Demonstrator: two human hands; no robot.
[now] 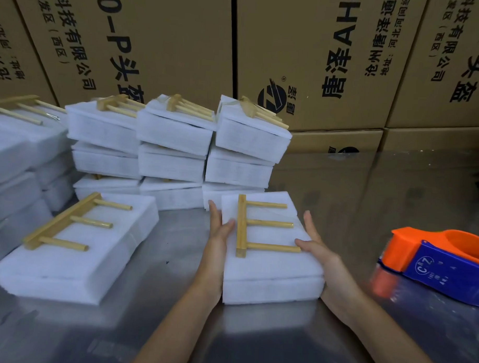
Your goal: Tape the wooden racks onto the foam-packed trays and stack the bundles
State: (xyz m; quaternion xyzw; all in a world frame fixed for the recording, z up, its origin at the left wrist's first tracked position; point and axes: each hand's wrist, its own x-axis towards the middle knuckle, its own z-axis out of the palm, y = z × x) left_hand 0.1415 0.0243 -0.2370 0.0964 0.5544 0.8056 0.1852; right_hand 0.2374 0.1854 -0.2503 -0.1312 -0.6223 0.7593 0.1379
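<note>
Steel worktable (254, 342), wall of printed cardboard cartons (305, 61) behind it.

Landmark: the foam-packed tray (273, 269) at centre front, flat on the table. Wooden rack (254, 225) lies on top of it, spine toward the left, three pegs pointing right.

Left hand (217, 229) is flat against the tray's left side, fingers straight, thumb over the top edge by the rack spine. Right hand (316, 246) is against the right side, fingers straight, thumb touching the tip of the nearest peg. Neither hand is clenched; both press the tray from the sides, no curl around anything.

Behind the tray: stacked bundles (174, 141), three columns, racks on top. To its left: another tray with rack (76, 246), and I can't tell if it's taped. To its right, apart from it: orange-and-blue tape dispenser (442, 264), untouched.

Judgement: the step looks like squaring up or shifting this bundle; can't make out tape over the rack. If untaped, the next move needs the right hand to release and fetch the dispenser while the left pins the rack. If taped, lift it onto the stack.
</note>
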